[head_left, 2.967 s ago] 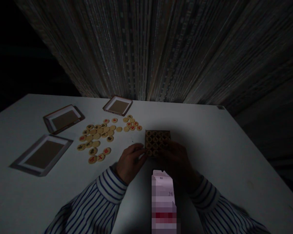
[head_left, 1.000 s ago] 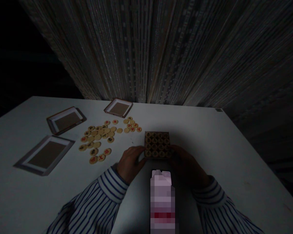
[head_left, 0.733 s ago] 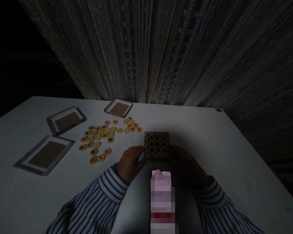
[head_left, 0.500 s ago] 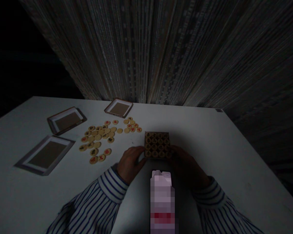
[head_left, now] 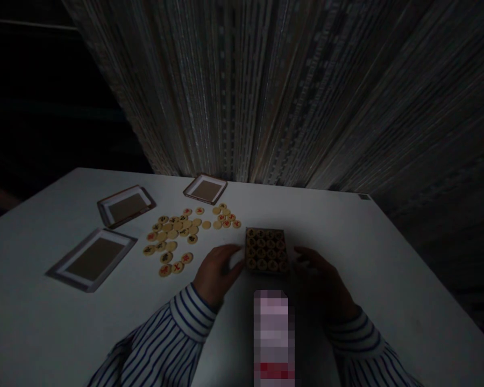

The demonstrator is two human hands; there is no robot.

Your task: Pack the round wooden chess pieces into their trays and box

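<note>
A small square box (head_left: 266, 273) filled with round Chinese chess pieces (head_left: 262, 252) in rows stands on the table in front of me. Close to its left side is my left hand (head_left: 216, 271), thumb and fingers apart; whether the fingertips touch the box I cannot tell. My right hand (head_left: 320, 277) hovers a little to the right of the box, fingers loosely spread with nothing in them. Left of the box lie loose Chinese chess pieces (head_left: 170, 235), some with red or black characters up and others blank side up.
Three shallow open box parts, a front tray (head_left: 115, 277), a middle tray (head_left: 145, 189) and a far tray (head_left: 191, 186), lie on the white table (head_left: 347, 226). A phone (head_left: 272, 328) with a blurred-out screen is nearest me. A striped curtain (head_left: 242, 91) hangs behind the table.
My right hand has let go of the box's right side and moved away to the right. The left hand has drawn slightly off the box. The view has shifted a little.
</note>
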